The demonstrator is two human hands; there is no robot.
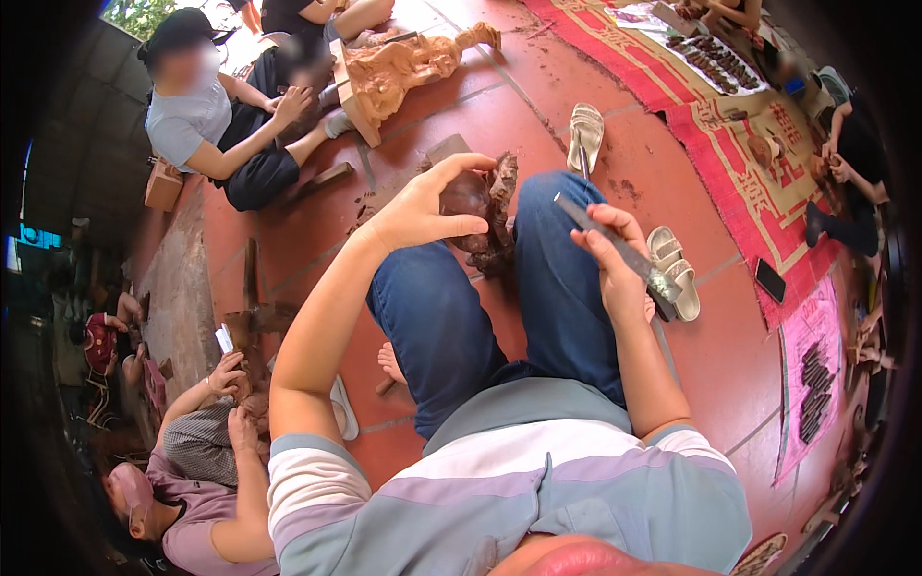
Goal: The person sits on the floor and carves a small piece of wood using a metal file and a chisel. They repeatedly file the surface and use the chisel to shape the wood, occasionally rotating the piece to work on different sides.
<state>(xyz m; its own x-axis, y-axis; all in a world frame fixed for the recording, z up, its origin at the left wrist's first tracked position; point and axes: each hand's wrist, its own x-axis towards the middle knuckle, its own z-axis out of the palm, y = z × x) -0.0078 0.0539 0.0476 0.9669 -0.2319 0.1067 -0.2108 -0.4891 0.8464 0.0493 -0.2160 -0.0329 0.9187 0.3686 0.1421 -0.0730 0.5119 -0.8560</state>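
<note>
Nearest me were my knees in dark blue denim trousers (437, 307). Beside the right one, my right grip (621, 280) was closed around a long, flat, dark grey bar (624, 252) with a rough, pale end. A thin grey metal shaft (583, 158) stuck up past my fingertips, though I couldn't tell whether I had hold of that too. My left grip (418, 213) was spread in a wide C, thumb and fingers over a dark reddish-brown carved wooden piece (465, 195); how firmly it held I couldn't tell. The carving sat just beyond the gap between my knees, partly covered by that hand. One beige strapped sandal (676, 276) lay on the red tiled floor (715, 360) past my right wrist. Farther off, an orange-brown carved wooden figure (403, 72) lay on its side near a seated person in a black cap (187, 125).
</note>
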